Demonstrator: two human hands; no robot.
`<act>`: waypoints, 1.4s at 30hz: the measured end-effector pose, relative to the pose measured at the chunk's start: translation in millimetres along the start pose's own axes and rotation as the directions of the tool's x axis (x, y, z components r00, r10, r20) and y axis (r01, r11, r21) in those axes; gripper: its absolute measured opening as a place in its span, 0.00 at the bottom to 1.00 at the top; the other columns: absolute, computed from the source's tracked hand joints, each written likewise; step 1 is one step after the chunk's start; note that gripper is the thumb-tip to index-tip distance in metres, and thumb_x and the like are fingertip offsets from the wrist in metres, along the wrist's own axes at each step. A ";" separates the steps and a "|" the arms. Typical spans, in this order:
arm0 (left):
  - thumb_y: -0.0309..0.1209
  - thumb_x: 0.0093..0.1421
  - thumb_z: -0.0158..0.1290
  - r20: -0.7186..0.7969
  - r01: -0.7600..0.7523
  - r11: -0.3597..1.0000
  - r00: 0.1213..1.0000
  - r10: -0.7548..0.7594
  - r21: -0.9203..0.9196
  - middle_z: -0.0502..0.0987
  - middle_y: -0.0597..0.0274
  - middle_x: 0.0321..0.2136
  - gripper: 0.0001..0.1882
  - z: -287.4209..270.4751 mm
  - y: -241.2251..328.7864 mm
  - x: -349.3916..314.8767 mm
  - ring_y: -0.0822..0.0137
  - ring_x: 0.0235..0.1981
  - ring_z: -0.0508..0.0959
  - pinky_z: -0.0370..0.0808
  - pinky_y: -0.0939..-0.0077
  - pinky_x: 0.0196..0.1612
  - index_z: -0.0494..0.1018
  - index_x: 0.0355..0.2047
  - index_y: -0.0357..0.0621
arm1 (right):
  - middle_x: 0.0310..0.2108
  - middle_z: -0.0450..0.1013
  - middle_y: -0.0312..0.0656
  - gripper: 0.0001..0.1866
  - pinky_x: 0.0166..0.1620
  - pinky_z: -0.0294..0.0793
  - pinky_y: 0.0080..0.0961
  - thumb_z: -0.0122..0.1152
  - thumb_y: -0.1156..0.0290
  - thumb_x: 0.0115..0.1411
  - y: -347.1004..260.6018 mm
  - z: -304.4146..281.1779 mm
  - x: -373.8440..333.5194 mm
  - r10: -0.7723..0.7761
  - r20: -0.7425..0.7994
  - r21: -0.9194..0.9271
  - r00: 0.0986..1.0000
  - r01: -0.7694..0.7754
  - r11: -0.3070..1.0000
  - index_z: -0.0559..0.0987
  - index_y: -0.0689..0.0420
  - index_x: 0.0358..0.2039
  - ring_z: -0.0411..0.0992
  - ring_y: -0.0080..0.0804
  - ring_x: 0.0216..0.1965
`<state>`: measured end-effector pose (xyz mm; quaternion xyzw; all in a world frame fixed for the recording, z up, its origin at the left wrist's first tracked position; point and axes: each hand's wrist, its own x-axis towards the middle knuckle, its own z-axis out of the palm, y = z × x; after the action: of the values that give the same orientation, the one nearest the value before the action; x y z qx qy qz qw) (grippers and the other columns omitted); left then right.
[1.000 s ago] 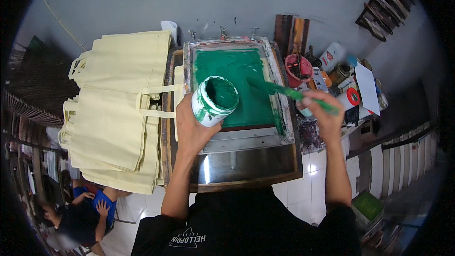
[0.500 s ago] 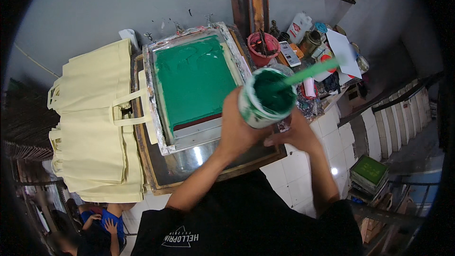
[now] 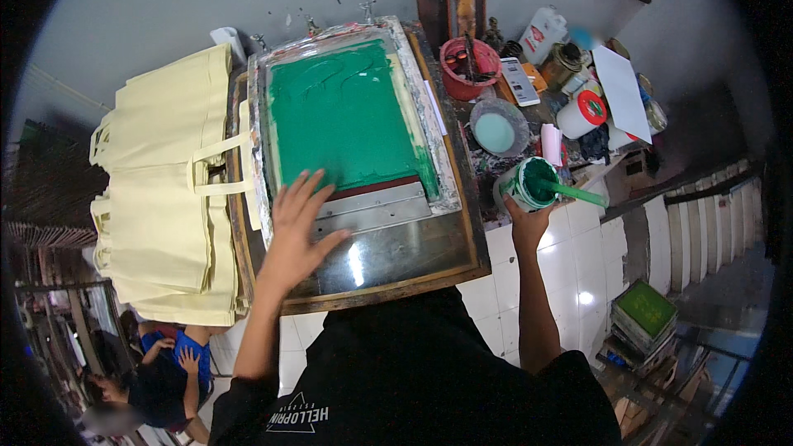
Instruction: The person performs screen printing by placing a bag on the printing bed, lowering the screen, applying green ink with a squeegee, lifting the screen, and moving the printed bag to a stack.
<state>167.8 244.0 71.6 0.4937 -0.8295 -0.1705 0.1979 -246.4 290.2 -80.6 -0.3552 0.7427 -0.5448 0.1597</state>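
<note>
My right hand grips a white tub of dark green ink at the right edge of the work table. A green stick leans out of the tub's mouth to the right. Over the near left corner of a screen-printing frame, my left hand is open with its fingers spread. Its fingertips are by the left end of a metal squeegee; whether they touch it I cannot tell. Thick green ink covers most of the screen beyond the squeegee's dark red blade.
Cream cloth bags lie stacked left of the frame. On the right stand a bowl of pale liquid, a pink-red bucket, a phone and a red-lidded jar. Another person sits at lower left.
My left hand has let go of the tub and moved left to the squeegee. With my right hand still on it, the tub has gone from before the screen to the right.
</note>
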 end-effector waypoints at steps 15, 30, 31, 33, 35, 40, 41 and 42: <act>0.39 0.46 0.71 0.105 -0.080 0.993 0.992 0.071 0.089 0.80 0.59 0.51 0.28 -15.5 -50.8 -21.4 0.56 0.59 0.73 0.66 0.57 0.63 0.80 0.48 0.43 | 0.31 0.81 0.51 0.21 0.36 0.79 0.42 0.75 0.64 0.55 -53.1 -22.8 -16.2 0.214 0.241 -0.449 0.947 -0.087 0.889 0.81 0.61 0.46 0.81 0.39 0.31; 0.32 0.63 0.59 -0.111 -0.081 0.994 0.991 0.073 -0.068 0.79 0.50 0.30 0.10 -21.4 -78.1 9.3 0.47 0.37 0.79 0.74 0.56 0.45 0.78 0.34 0.37 | 0.33 0.77 0.47 0.08 0.42 0.76 0.41 0.64 0.72 0.59 -211.8 146.4 -52.6 -0.493 0.842 0.015 0.216 0.906 0.423 0.76 0.59 0.38 0.76 0.49 0.38; 0.32 0.63 0.59 -0.019 -0.063 0.997 0.998 0.062 -0.041 0.78 0.50 0.29 0.09 -25.4 -81.9 12.2 0.47 0.36 0.78 0.74 0.55 0.44 0.77 0.33 0.37 | 0.32 0.76 0.47 0.08 0.41 0.75 0.42 0.64 0.72 0.59 -215.3 152.2 -49.8 -0.442 0.869 -0.001 0.220 0.895 0.445 0.75 0.59 0.36 0.75 0.50 0.38; 0.32 0.62 0.59 -0.108 -0.102 0.992 0.990 0.093 -0.075 0.77 0.51 0.28 0.09 -34.4 -87.5 19.3 0.47 0.36 0.78 0.74 0.54 0.44 0.76 0.32 0.37 | 0.29 0.75 0.50 0.10 0.38 0.73 0.47 0.66 0.68 0.60 -225.9 158.2 -36.1 -0.455 0.862 0.035 0.223 0.870 0.492 0.74 0.59 0.32 0.75 0.54 0.35; 0.31 0.62 0.60 -0.133 -0.132 0.986 0.984 0.119 -0.097 0.77 0.51 0.29 0.09 -43.5 -95.2 40.3 0.47 0.37 0.78 0.74 0.53 0.44 0.76 0.33 0.37 | 0.28 0.74 0.50 0.11 0.36 0.72 0.49 0.66 0.67 0.60 -239.3 163.2 -15.8 -0.409 0.869 -0.047 0.278 0.869 0.492 0.74 0.59 0.32 0.74 0.55 0.34; 0.32 0.64 0.58 -0.223 -0.132 0.991 0.966 0.134 0.024 0.80 0.46 0.36 0.11 -67.9 -139.9 142.2 0.43 0.40 0.79 0.76 0.54 0.46 0.78 0.40 0.36 | 0.30 0.76 0.53 0.13 0.38 0.72 0.52 0.62 0.61 0.65 -275.4 239.4 67.4 -0.578 0.772 -0.029 0.266 0.922 0.385 0.75 0.59 0.34 0.75 0.58 0.37; 0.34 0.64 0.58 -0.179 -0.088 0.996 0.980 0.093 0.033 0.80 0.45 0.37 0.12 -71.4 -152.1 166.8 0.43 0.41 0.79 0.76 0.55 0.47 0.78 0.42 0.37 | 0.32 0.77 0.54 0.13 0.39 0.73 0.54 0.60 0.60 0.65 -279.7 262.1 84.6 -0.564 0.779 -0.053 0.275 0.924 0.378 0.76 0.58 0.36 0.76 0.59 0.38; 0.36 0.65 0.57 -0.154 -0.060 0.997 0.986 0.067 0.046 0.81 0.44 0.38 0.14 -73.1 -163.6 188.3 0.42 0.42 0.79 0.76 0.55 0.47 0.79 0.43 0.37 | 0.34 0.79 0.55 0.13 0.41 0.75 0.55 0.59 0.59 0.66 -280.7 282.2 98.4 -0.584 0.771 -0.036 0.256 0.932 0.360 0.77 0.57 0.38 0.77 0.59 0.38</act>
<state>245.3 -3.7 86.6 0.4827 -0.8303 -0.1080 0.2569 -39.5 -18.3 92.8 -0.8687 0.4618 -0.1789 0.0086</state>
